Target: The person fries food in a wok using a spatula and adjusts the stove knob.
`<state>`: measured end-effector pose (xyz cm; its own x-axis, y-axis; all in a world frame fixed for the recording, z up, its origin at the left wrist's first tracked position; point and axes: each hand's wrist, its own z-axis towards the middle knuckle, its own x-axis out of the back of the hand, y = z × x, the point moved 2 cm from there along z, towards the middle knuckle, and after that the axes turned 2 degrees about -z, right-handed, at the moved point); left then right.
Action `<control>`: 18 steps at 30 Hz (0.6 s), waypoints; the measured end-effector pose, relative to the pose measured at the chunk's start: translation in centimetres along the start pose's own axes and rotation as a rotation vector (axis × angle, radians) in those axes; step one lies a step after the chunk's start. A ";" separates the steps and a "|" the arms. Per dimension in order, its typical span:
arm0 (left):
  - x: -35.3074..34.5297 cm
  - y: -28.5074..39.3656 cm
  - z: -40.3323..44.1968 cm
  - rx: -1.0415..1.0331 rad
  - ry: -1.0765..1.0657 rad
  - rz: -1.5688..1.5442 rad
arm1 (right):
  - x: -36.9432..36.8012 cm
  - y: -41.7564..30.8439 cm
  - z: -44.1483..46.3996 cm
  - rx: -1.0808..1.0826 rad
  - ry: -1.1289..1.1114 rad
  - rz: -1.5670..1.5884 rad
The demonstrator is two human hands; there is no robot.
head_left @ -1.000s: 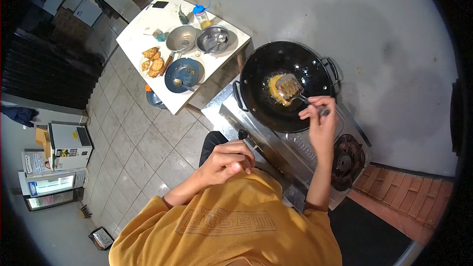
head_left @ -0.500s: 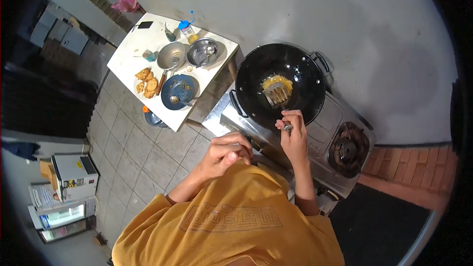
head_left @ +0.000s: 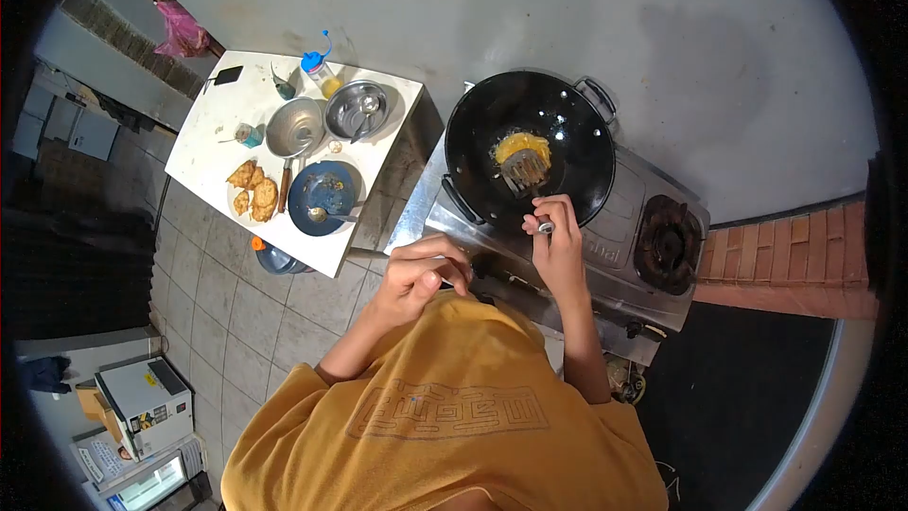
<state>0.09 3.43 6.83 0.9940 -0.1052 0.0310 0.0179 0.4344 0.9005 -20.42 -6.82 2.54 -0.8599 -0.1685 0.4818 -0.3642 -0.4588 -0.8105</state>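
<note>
My right hand is closed round the handle end of a slotted metal spatula. The spatula's head is down inside a black wok, over the near part of a yellow, egg-like food in its bottom. Part of that food is hidden under the spatula. The wok has two side handles and sits on a metal gas stove. In front of my body hangs my left hand, its fingers curled in, with nothing visible in them and touching no cookware.
A white table stands to the left, with a blue bowl, metal bowls, fried pieces on a plate and a blue-capped bottle. A second burner lies right of the wok. Behind is a grey wall.
The view has shifted, so the table sits farther left and lower. My right hand still holds the spatula, whose head stays by the yellow food. My left hand keeps its curled pose.
</note>
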 end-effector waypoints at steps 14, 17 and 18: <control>5.1 -1.1 0.3 0.052 -0.012 -0.006 | -2.4 2.0 0.6 -0.188 0.244 0.327; 5.7 -1.2 0.6 0.041 -0.016 -0.033 | -1.6 2.9 1.2 -0.160 0.368 0.448; 5.8 -1.2 0.7 0.049 -0.011 -0.044 | -1.1 3.1 1.4 -0.155 0.382 0.433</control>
<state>5.77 1.66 6.19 0.9911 -0.1331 -0.0042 0.0556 0.3845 0.9215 -20.09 -9.25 -0.05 -0.9991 0.0269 -0.0340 0.0251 -0.2806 -0.9595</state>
